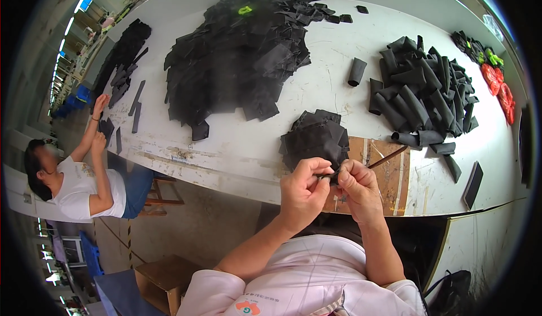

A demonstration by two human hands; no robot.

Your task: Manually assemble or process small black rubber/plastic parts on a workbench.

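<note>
Worktable: a long white surface (344, 45), scuffed and marked, running across the scene from left to right.
Co-worker: a seated person (84, 186) in a white top at the table's left end, both hands raised near dark strips.
Biggest pile: a broad spread of flat black pieces (226, 73), overlapping, on the far middle of the table.
Tube mound: a heap of black tubes (426, 87) on the right, lying at many angles.
Left pile: a long bank of black strips (121, 50) toward the far left, with several loose ones nearer the co-worker.
Board: a brown panel (394, 172) at the near edge, partly behind the right hand.
Near stack: overlapping flat black pieces (316, 132), just beyond the hands.
Red bundles: bright red wrapped items (497, 87) at the far right.
Slab: a thin dark slab (473, 185) lying at a slant on the near right.
Left hand: left hand (305, 192), thumb and fingers pinched together on the small black piece.
Right hand: right hand (359, 190), thumb pressed against the curled forefinger, gripping the piece's right side.
Lone tube: one black tube (356, 71), apart, left of the mound.
Held piece: small black piece (333, 176) between both hands at the near middle, mostly hidden by fingers.
Bright scrap: a neon-yellow bit (245, 10) atop the biggest pile's far part.
</note>
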